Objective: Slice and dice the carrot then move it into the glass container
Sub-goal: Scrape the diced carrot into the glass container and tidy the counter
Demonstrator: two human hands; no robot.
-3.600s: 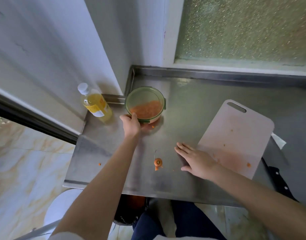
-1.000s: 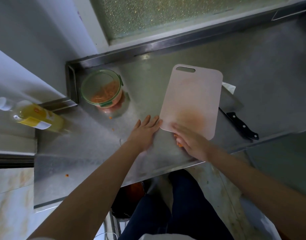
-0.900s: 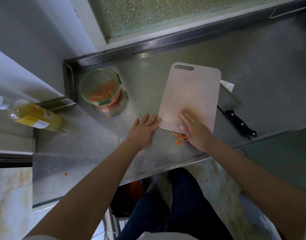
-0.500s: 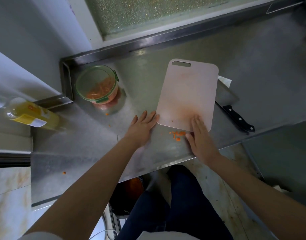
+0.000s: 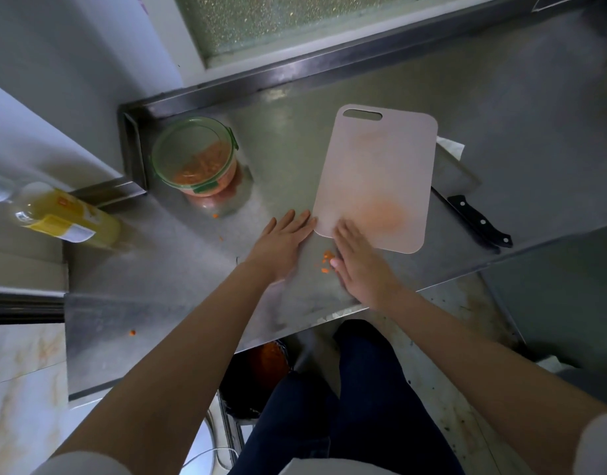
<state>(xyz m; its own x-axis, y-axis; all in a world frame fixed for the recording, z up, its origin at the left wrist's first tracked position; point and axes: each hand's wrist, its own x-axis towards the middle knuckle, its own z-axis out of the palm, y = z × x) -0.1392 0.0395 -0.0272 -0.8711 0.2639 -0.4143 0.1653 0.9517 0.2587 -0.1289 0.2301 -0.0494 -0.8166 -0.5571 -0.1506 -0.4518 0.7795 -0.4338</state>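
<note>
Head view: the left hand (image 5: pixel 281 245) lies flat and empty, fingertips touching the near-left corner of the cutting board (image 5: pixel 377 159); the right hand (image 5: pixel 362 269), equally flat and empty, rests across its near edge. Loose carrot bits (image 5: pixel 326 260) sit just off that edge; the glass container (image 5: pixel 192 154) of dice stands left of the board. A hasty sweep could scatter bits floorward

stainless steel counter (image 5: pixel 501 114) under a frosted window: green-rimmed glass container (image 5: pixel 195 156) w/ diced carrot in the far-left corner, pink cutting board (image 5: pixel 377 166) at ctr, black-handled knife (image 5: pixel 473 214) beside its rt edge, yellow bottle (image 5: pixel 62 217) far left, loose carrot bits (image 5: pixel 326 260) nr the front edge.
</note>
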